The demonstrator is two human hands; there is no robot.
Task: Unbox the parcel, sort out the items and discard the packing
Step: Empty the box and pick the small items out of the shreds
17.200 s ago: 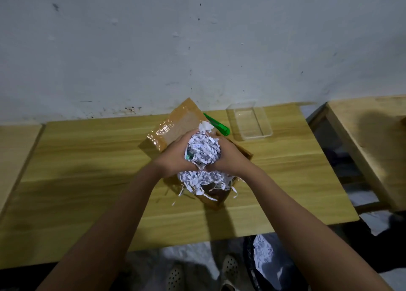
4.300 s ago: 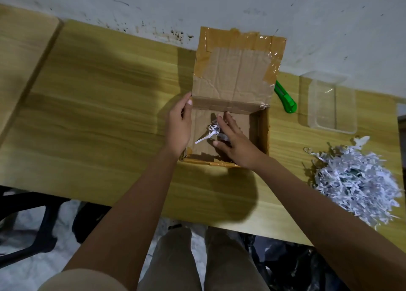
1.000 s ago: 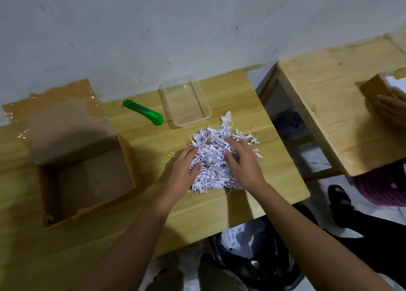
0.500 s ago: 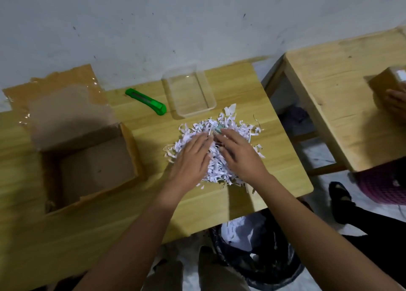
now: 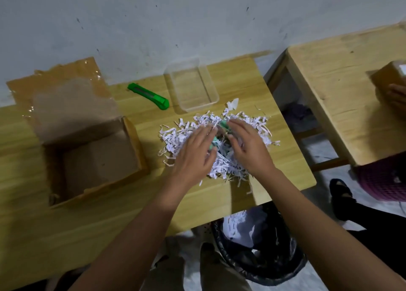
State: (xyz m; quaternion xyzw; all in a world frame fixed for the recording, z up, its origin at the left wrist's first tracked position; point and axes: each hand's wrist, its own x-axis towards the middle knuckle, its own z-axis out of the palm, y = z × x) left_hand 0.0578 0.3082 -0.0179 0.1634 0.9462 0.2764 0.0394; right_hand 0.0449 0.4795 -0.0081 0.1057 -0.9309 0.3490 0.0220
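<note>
A heap of white shredded paper [image 5: 180, 134] lies on the wooden table [image 5: 219, 194], right of the open, empty cardboard box [image 5: 96, 159]. My left hand [image 5: 195, 154] and my right hand [image 5: 248, 148] lie flat on the heap, fingers spread, palms down. Small teal-green items [image 5: 224, 123] show between my fingertips among the shreds. Whether either hand grips one I cannot tell. The box's taped flap [image 5: 66, 97] stands up at the back.
A green utility knife [image 5: 149, 96] and a clear plastic tray [image 5: 191, 85] sit near the wall. A black-lined bin [image 5: 259, 246] with paper stands under the table's front edge. At the right, a second wooden table [image 5: 342, 97] with another person's hand on a box [image 5: 388, 79].
Both hands have spread the shredded paper wider and moved apart across it. Teal-green items have come into sight in the heap.
</note>
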